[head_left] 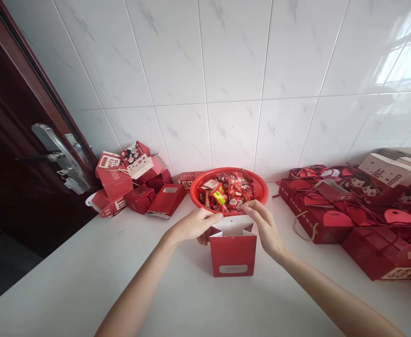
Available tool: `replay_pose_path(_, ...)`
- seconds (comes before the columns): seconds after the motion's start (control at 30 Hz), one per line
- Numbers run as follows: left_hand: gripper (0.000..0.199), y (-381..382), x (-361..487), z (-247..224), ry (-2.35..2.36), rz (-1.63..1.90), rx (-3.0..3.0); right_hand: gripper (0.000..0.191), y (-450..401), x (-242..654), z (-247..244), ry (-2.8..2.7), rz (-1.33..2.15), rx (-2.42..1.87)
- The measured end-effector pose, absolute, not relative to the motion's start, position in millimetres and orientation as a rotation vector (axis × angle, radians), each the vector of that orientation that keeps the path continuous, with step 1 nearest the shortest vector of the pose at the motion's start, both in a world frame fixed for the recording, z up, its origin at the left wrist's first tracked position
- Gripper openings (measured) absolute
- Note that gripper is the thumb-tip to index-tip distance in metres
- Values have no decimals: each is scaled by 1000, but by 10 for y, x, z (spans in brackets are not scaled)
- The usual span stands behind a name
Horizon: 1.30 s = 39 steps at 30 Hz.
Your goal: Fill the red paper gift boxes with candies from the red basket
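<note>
A small red paper box (232, 255) stands upright on the white surface, its white-lined top open toward me. My left hand (194, 225) is at the box's upper left edge, thumb above and fingers partly hidden behind the side, holding it. Above the upper right edge is my right hand (263, 227), its fingers reaching over the near rim of the red basket (266, 192) by the wrapped candies (235, 186). Whether its fingertips hold a candy is too small to tell.
Red boxes (116, 182) are heaped at the left beside a dark door (12, 107) with a metal handle (63, 157). Many corded red boxes (326, 227) fill the right side. A tiled wall (233, 61) rises behind the basket.
</note>
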<state>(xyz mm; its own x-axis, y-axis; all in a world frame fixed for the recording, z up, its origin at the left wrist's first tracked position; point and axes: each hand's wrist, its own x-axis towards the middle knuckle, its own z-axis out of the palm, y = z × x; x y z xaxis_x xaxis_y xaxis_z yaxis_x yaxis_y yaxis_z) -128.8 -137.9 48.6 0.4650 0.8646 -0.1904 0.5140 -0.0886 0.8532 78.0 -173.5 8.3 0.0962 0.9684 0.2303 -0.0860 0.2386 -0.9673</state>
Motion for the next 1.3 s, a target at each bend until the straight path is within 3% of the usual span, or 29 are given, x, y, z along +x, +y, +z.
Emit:
replay_pose_path(0.17, 63, -1385, -1390, 576, 1257, 355, 1820, 27, -1305, 978, 235, -1201, 821, -962)
replay_pose_path(0.27, 68, -1264, -1509, 637, 1313, 478, 1916, 28, -969, 992, 283, -1146, 830, -929)
replay_pose_path(0.4, 41, -863, -1532, 572, 1439, 727, 2075, 27, -593, 893, 262, -1129, 899, -955)
replay_pose_path(0.43, 42, -737, -1498, 525, 1494, 742, 2079, 26, -531, 864, 241, -1136, 907, -983)
replay_pose_path(0.57, 72, -292, -1276, 304, 1474, 760, 1959, 21, -434, 807, 132, -1194, 882, -1057)
replay_pose_path(0.77, 40, -30, -975, 185, 1253, 898, 1804, 17, -496, 857, 56, -1250, 992, -1017)
replay_pose_path(1.07, 51, 23, -904, 170, 784, 1098, 1653, 33, -503, 856, 63, -1285, 1134, -940)
replay_pose_path(1.3, 46, -86, -886, 156, 698, 1135, 1778, 38, -529, 847, 81, -1399, 1121, -890)
